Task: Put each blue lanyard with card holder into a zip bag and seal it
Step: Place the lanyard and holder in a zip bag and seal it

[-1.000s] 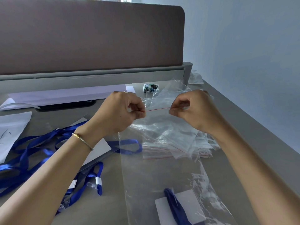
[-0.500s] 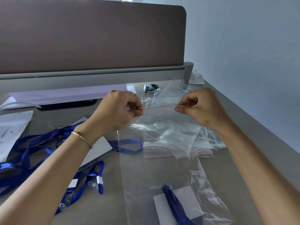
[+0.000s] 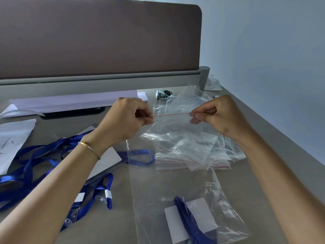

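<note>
I hold a clear zip bag (image 3: 168,176) up over the desk by its red zip strip. My left hand (image 3: 126,120) pinches the strip's left end and my right hand (image 3: 219,117) pinches it further right. At the bag's bottom lies a blue lanyard with a white card holder (image 3: 190,219). More blue lanyards (image 3: 35,166) with card holders lie tangled on the desk at the left. A pile of spare zip bags (image 3: 197,152) sits behind the held bag.
A brown partition (image 3: 98,37) on a grey rail closes the back of the grey desk (image 3: 263,182). White papers (image 3: 12,138) lie at far left. A small blue-white roll (image 3: 164,93) sits near the rail. The wall runs along the right.
My right hand has slid to the right along the red zip strip, so more of the strip shows between my hands. My left hand has stayed put.
</note>
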